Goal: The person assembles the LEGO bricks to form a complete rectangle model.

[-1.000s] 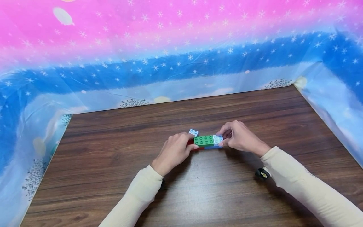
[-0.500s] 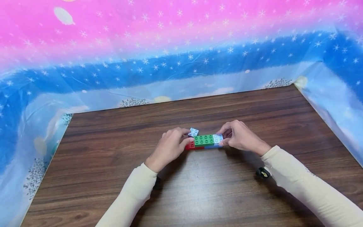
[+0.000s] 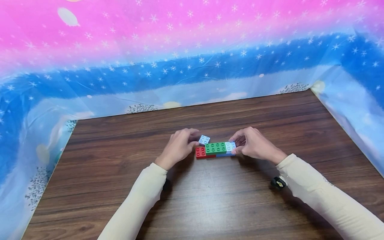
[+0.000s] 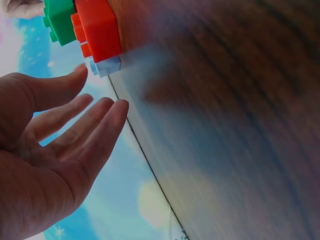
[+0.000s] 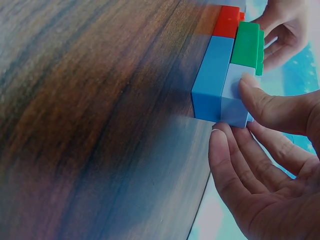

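Stacked bricks [image 3: 215, 148] sit on the table [image 3: 99, 166], light and stiff, I'd guess, best taken by opposite sides; the right hand [image 3: 255, 145] pinches the pale end block [image 5: 236, 92], the left hand [image 3: 177, 146] hovers empty.

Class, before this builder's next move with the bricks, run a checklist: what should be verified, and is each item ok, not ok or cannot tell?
1. Right hand holds the pale end brick: ok, it pinches it.
2. Green brick bridges the red brick and blue brick: ok.
3. Red brick's outer end is uncovered: ok, four studs show.
4. Left hand grips the loose pale brick: not ok, the hand is open beside it.
5. Loose pale brick is square with the red brick: not ok, it lies skewed.
6. Green brick is pressed fully home: cannot tell, the join's inside is hidden.
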Available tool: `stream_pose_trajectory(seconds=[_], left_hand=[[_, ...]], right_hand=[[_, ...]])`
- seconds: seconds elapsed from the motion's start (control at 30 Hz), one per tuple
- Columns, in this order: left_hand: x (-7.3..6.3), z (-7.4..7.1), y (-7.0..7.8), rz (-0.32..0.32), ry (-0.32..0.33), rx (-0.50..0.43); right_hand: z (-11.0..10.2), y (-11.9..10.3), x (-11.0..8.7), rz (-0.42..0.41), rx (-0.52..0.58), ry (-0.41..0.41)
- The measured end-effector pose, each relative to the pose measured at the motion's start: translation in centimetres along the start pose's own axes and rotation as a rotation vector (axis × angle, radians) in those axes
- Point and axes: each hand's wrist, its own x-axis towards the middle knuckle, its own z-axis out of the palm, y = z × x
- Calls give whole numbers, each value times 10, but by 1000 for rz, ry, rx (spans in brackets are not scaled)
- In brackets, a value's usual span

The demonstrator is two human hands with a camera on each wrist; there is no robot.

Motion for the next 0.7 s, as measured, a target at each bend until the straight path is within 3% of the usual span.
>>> stream_pose_trajectory(seconds=[0.5,0.7], left_hand=[[15,6,3,3,-109,13],[19,6,4,9,-110,34]], right_hand=[[0,2,0,11,-3,-12],[0,2,1,12,2,-6]])
